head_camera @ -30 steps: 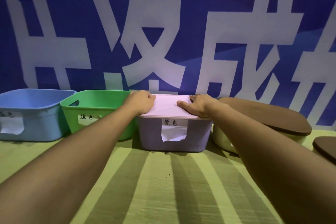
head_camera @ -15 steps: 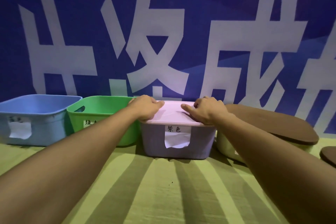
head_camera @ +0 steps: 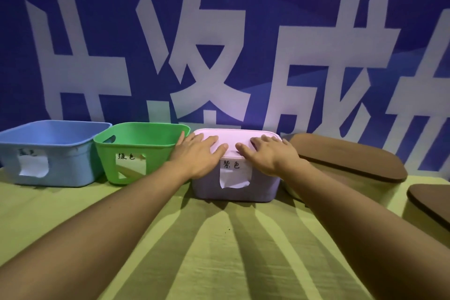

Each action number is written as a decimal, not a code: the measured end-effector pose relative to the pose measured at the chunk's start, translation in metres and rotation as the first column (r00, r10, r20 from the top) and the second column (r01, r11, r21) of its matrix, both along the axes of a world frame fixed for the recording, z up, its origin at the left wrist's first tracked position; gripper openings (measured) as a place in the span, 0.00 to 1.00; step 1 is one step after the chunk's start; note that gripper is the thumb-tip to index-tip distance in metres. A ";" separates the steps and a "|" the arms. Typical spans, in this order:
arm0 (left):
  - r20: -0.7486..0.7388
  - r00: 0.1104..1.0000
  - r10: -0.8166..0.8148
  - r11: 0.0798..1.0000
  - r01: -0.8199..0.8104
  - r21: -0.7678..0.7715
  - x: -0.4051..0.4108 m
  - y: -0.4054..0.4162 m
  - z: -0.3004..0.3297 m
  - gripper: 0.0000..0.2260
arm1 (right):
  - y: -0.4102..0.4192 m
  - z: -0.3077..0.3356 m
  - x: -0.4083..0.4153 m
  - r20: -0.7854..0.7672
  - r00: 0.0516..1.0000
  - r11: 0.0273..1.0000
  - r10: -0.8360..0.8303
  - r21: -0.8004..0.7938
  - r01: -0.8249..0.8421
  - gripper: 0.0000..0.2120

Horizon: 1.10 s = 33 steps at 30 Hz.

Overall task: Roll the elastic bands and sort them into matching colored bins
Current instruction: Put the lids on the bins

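Three labelled bins stand in a row at the back of the table. The blue bin [head_camera: 60, 153] is at the left and the green bin [head_camera: 136, 153] beside it, both without lids. The purple bin [head_camera: 233, 190] stands in the middle with a pink lid [head_camera: 233, 137] on top. My left hand [head_camera: 198, 153] lies flat on the lid's left part with its fingers spread. On the right part of the lid rests my right hand [head_camera: 266, 153], also flat with straight fingers. No elastic bands are in view.
A cream container with a brown lid [head_camera: 345, 161] stands right of the purple bin. Another brown lid [head_camera: 431, 202] shows at the right edge. A yellow-green cloth [head_camera: 219, 251] covers the table. A blue banner with large white characters [head_camera: 219, 56] forms the backdrop.
Both hands went from curled at the lid's edges to lying flat on top of it with fingers straight. The camera view tilted up a little.
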<state>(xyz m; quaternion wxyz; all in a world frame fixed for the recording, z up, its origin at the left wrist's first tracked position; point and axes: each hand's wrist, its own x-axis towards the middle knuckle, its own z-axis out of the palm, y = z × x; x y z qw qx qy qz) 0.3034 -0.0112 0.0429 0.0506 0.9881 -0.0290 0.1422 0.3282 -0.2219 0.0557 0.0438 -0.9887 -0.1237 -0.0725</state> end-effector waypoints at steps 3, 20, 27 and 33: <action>0.035 0.999 0.012 1.000 -0.012 -0.006 -0.004 -0.002 0.002 0.30 | 0.000 -0.001 -0.002 0.023 1.000 1.000 -0.009 -0.013 0.009 0.40; 0.235 0.955 0.180 0.953 -0.110 -0.282 -0.070 0.000 -0.015 0.28 | 0.018 -0.022 -0.065 0.299 0.951 0.980 -0.078 0.199 0.018 0.28; 0.210 0.931 0.297 0.928 -0.231 -0.291 -0.138 0.074 -0.019 0.29 | 0.072 -0.006 -0.121 0.316 0.949 0.977 0.011 0.200 -0.078 0.27; 0.184 0.875 0.448 0.881 -0.397 -0.260 -0.210 0.172 -0.036 0.28 | 0.169 -0.007 -0.172 0.286 0.941 0.946 0.183 0.207 -0.248 0.28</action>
